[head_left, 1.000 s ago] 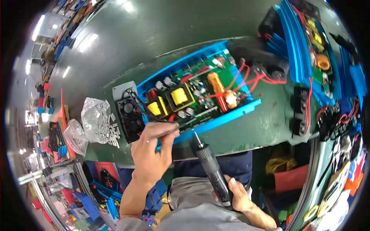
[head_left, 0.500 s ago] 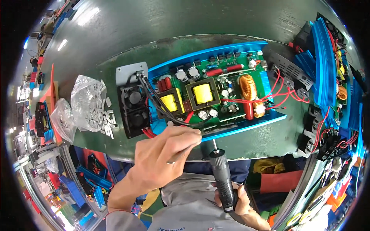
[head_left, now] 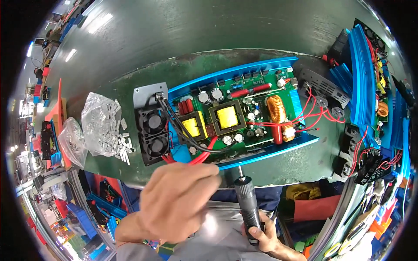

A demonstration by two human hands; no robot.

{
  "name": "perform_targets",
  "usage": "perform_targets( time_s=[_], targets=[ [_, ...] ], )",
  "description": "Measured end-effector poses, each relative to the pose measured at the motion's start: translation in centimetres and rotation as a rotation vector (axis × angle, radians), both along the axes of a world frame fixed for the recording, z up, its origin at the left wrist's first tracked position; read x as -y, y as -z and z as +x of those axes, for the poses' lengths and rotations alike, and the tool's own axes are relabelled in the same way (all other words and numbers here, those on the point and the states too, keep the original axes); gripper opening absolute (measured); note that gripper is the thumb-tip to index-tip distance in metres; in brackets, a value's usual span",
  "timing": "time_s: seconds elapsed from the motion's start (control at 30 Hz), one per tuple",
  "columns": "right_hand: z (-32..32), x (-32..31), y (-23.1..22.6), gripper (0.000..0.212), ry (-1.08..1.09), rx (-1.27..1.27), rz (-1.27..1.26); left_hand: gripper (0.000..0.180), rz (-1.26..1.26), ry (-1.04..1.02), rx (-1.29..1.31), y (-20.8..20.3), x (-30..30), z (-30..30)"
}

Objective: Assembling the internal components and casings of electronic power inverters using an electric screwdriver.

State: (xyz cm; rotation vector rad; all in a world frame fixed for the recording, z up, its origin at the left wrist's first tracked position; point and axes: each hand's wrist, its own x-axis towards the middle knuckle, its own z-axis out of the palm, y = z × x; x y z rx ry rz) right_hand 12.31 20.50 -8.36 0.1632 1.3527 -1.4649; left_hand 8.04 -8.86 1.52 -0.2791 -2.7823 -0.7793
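Observation:
My right hand (head_left: 263, 232) grips a black electric screwdriver (head_left: 246, 198), its bit upright against the near blue heatsink rail (head_left: 278, 153). Blurred by motion, my left hand (head_left: 178, 200) is just left of the bit, at the rail's left end; its fingers are curled together and the fingertips are hidden. The rail borders a green circuit board (head_left: 257, 104) carrying yellow transformers (head_left: 227, 118), a copper coil (head_left: 276, 108) and capacitors. A second blue heatsink rail (head_left: 235, 71) runs along the far side. At the board's left end stands a black dual-fan panel (head_left: 153, 130) with black and red cables.
Clear plastic bags (head_left: 99, 122) with small metallic pieces lie left, some pieces loose on the green table (head_left: 143, 52). A grey perforated end plate (head_left: 326, 87) with red wires lies right of the board. More blue heatsink assemblies (head_left: 363, 78) stand at the far right.
My left hand has moved down and slightly left, away from the rail. The board assembly has shifted slightly toward me, and the screwdriver has come down a little with its bit still at the rail.

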Motion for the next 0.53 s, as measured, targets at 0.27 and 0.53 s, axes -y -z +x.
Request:
perform_targets(
  time_s=[0.27,0.53],
  targets=[
    [0.0,0.5,0.4,0.091,-0.026,-0.157,-0.015,0.048,-0.444,0.142,0.144,2.4,-0.7,-1.7],
    [0.4,0.4,0.5,0.101,-0.041,-0.235,0.097,0.043,-0.611,0.145,0.275,1.4,-2.5,-2.1]
  ],
)
